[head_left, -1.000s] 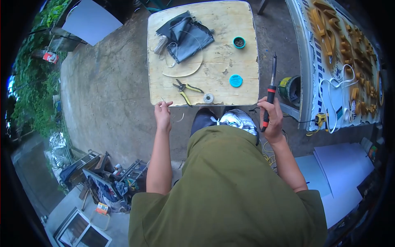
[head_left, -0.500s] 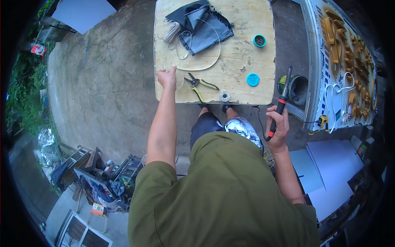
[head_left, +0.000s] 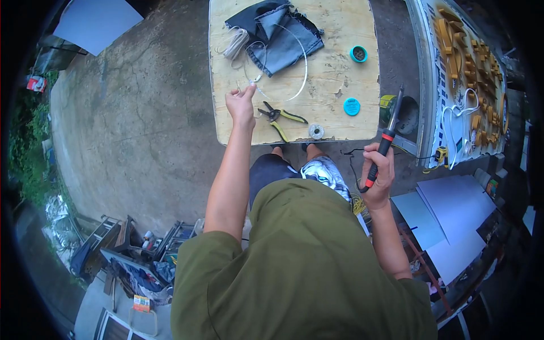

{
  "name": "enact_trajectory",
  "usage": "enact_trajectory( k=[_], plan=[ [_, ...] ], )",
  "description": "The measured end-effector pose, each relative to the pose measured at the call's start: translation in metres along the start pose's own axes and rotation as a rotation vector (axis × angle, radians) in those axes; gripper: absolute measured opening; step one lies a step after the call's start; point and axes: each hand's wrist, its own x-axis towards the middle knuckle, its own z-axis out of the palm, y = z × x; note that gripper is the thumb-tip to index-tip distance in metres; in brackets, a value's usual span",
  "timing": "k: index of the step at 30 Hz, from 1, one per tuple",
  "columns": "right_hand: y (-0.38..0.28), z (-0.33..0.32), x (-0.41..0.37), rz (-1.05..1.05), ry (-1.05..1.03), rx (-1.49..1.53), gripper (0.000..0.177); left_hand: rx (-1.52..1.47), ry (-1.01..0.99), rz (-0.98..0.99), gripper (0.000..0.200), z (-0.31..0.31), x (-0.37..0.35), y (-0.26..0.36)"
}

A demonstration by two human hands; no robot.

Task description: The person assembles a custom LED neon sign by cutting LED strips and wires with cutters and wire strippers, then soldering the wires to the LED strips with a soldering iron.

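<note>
My left hand (head_left: pixel 241 106) pinches a thin white wire (head_left: pixel 305 71) above the left part of the table. The wire loops out to the right and back over a folded piece of denim (head_left: pixel 286 48). In my right hand (head_left: pixel 378 173) is a soldering iron (head_left: pixel 387 141) with a red and black handle, its metal tip pointing up and away, off the table's right front corner. Wire strippers (head_left: pixel 277 118) with yellow-green handles lie spread just right of my left hand. Beside them, near the front edge, stands a small spool (head_left: pixel 316 131), apparently of solder.
On the wooden table (head_left: pixel 334 85) are a bundle of white cord (head_left: pixel 235 44), a small teal tin (head_left: pixel 358 54) with dark contents and its blue lid (head_left: pixel 351 106). A bucket (head_left: pixel 407 116) stands right of the table. Farther right, a board (head_left: pixel 453 113) carries brown cut pieces and a tape measure (head_left: pixel 441 153).
My left hand has moved slightly right and nearer the wire strippers, still pinching the wire. The soldering iron stays in my right hand, nearly in place. The whole view has shifted a little.
</note>
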Motion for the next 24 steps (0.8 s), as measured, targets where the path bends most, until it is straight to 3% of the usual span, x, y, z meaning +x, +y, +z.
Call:
enact_trajectory(
  k=[6,14,24],
  plan=[
    [-0.013,0.042,0.038,0.021,0.077,0.221,0.027,-0.204,-0.356,-0.003,0.047,0.022,-0.103,0.07],
    [-0.009,0.103,0.062,0.149,0.007,0.538,0.031,-0.323,-0.489,-0.011,0.047,0.034,-0.155,0.092],
    [-0.012,0.101,0.066,0.229,0.001,0.647,0.036,-0.249,-0.527,0.009,0.041,0.037,-0.17,0.102]
  ],
)
